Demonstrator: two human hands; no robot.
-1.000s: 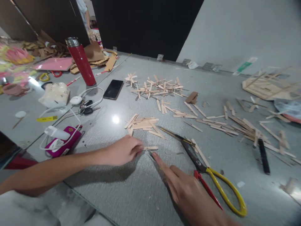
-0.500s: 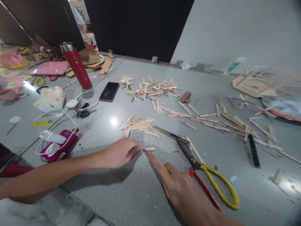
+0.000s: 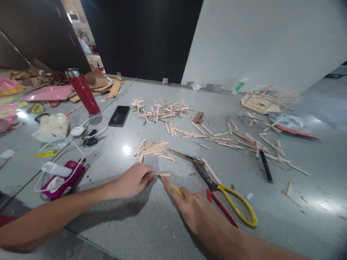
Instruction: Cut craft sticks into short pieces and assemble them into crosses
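My left hand (image 3: 135,181) pinches the left end of a short wooden craft stick (image 3: 166,174) against the grey table. My right hand (image 3: 197,211) is closed around a slim yellow craft knife (image 3: 179,193), index finger stretched along it. The knife's tip meets the stick just beside my left fingertips; most of its handle is hidden by the hand. Just beyond the hands lies a small pile of craft sticks (image 3: 154,147). To the right of my right hand rest yellow-handled scissors (image 3: 237,198) and a red-handled tool (image 3: 223,208), partly hidden.
Farther back are star-shaped stick clusters (image 3: 169,109), scattered sticks and a stick frame (image 3: 260,101). A black knife (image 3: 266,167) lies at right. On the left are a phone (image 3: 119,116), a red flask (image 3: 84,92), keys (image 3: 91,139) and a purple power bank (image 3: 66,180) with a cable.
The view has swung to the right and a little upward, so everything sits farther left. Both hands keep nearly the same hold on the stick and the knife.
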